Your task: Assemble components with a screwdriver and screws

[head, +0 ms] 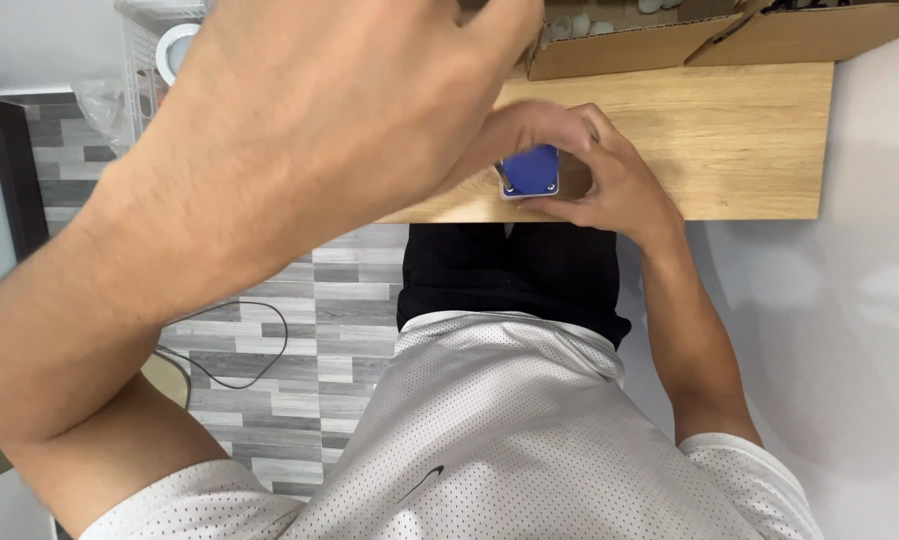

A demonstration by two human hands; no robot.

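Part: small blue square block (532,170) with a pale metal-looking edge and two small round screw heads or rivets at the near corners; it sits just above the near edge of the wooden table (750,150), roughly at the centre of the view.
Right hand: right hand (595,165) cups the block from the far and right side, fingers curled and closed round it, thumb low at the near edge. Grip looks firm.
Left hand: left hand (350,90) is raised close to the camera and fills the upper left; its fingertips run toward the block, but whether they pinch it or only touch it, I cannot tell, since the back of the hand hides them.
Handling note: judged best to keep the block braced against the table top, wrist low, so it does not twist while the other fingers work at it; the near table edge is close, so a slip could drop it into the lap.
Surroundings: two open cardboard boxes (670,40) at the far edge of the table, contents blurred; white mesh shirt (530,440) below; grey plank floor (300,330) with a thin black cable (270,345) at left.
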